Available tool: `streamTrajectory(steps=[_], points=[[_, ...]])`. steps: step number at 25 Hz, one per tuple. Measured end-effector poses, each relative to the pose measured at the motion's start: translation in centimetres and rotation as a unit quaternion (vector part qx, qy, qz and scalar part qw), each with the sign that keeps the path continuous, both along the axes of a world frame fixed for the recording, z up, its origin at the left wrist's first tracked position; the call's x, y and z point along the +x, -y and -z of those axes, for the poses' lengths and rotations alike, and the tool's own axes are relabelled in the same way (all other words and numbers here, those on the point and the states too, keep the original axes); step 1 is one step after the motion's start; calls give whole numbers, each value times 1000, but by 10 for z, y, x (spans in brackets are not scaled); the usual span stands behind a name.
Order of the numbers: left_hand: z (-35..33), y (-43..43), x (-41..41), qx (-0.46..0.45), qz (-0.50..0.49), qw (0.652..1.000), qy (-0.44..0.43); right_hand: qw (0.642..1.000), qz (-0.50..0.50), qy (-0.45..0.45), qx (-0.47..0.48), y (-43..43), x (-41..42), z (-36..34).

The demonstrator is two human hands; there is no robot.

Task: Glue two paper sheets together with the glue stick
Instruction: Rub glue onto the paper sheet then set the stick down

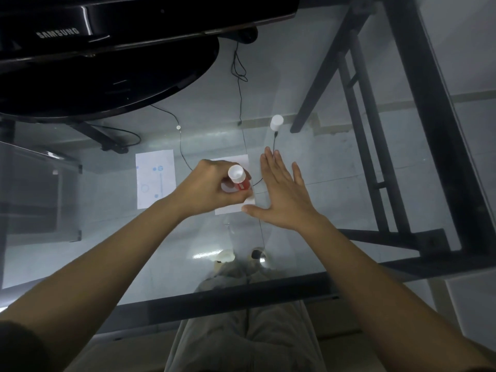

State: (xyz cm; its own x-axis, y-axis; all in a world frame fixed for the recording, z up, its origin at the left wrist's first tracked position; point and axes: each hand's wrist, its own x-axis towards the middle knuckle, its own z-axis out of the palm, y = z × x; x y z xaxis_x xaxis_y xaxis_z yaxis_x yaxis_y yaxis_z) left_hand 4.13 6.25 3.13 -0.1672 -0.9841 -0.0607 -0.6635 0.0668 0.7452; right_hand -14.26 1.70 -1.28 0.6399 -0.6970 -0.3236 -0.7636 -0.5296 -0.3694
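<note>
My left hand grips a red glue stick with a white end, held upright over a small white paper sheet on the glass table. That sheet is largely hidden under the hand. My right hand lies flat with fingers spread, just right of the sheet, its thumb at the sheet's lower right corner. A second white sheet with faint blue marks lies to the left. A white cap stands farther back on the glass.
A black Samsung monitor and its round base fill the far left. Thin black cables run across the glass table. A black metal frame shows beneath on the right. The table's front edge crosses above my lap.
</note>
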Motion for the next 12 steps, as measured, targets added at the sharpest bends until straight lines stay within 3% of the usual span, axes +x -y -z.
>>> streamTrajectory(steps=[12], points=[[0, 54, 20, -4, -97, 994, 43, 1000, 2, 2, -12, 0, 0, 6]])
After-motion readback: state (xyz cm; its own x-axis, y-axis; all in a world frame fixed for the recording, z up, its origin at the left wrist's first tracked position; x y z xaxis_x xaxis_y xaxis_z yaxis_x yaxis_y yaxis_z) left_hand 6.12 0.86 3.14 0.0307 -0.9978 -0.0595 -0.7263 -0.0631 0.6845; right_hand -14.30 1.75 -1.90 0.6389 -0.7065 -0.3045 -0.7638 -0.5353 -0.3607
